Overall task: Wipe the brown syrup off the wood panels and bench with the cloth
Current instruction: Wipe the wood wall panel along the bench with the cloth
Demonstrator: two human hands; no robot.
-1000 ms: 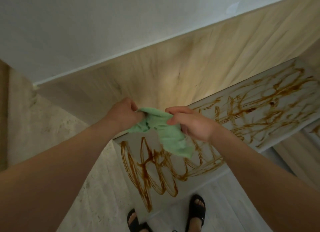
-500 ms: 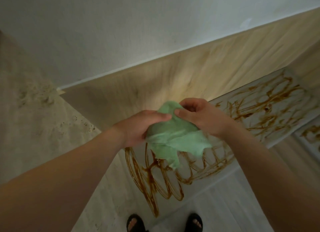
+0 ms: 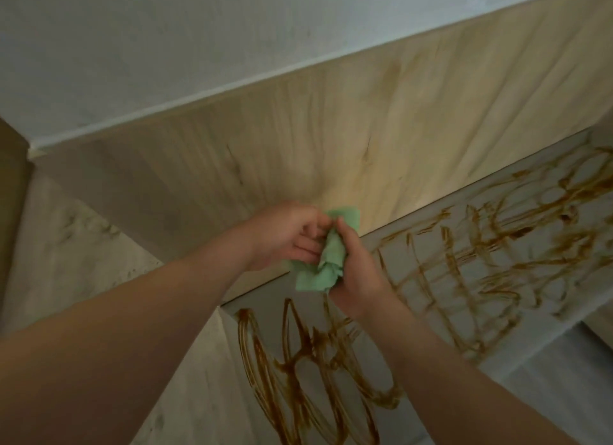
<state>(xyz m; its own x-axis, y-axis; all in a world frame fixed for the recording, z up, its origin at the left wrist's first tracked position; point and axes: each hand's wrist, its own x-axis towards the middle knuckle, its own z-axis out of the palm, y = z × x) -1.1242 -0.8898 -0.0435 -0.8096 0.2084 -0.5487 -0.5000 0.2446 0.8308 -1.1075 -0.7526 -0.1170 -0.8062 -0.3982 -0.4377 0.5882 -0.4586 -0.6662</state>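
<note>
Green cloth [image 3: 326, 262] bunched between left hand [image 3: 287, 235] and right hand [image 3: 356, 269], both gripping it, above brown syrup [image 3: 300, 361] streaking the tabletop [image 3: 491, 196]

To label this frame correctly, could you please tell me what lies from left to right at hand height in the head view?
Left hand → green cloth → right hand → brown syrup streaks on the bench.

Green cloth [image 3: 326, 262] bunched up above the syrup-scrawled bench [image 3: 265, 322]
The crumpled cloth is gripped between the left hand [image 3: 288, 235] and right hand [image 3: 358, 272], off the surface near the bench's back edge. Brown syrup [image 3: 298, 371] loops and scribbles across the pale bench top, end to end. The light wood panel [image 3: 331, 139] stands upright behind it.
</note>
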